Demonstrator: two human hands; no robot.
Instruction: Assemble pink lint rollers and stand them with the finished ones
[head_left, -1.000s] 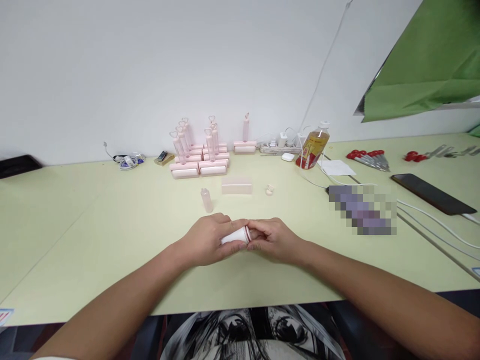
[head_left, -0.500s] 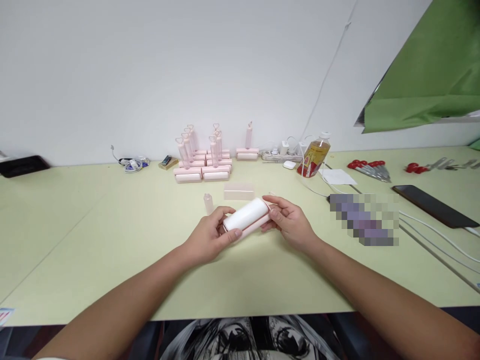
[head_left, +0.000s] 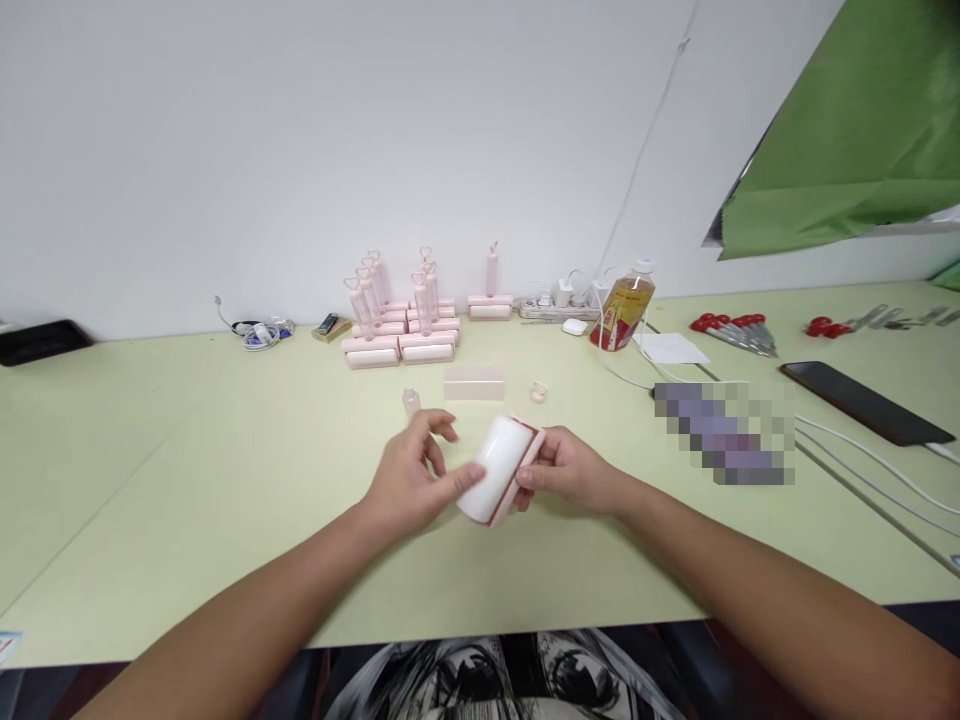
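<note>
Right grip clasps the roller above the desk, centrally; left grip is loose, thumb touching it. Handle and cover lie unattached behind; finished rollers stand at the back edge.

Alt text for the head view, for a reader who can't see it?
The right hand grips a pink-framed white lint roller over a pale green table, the left hand touching its near end. Behind lie a pink cover and stacked pink rollers.
</note>
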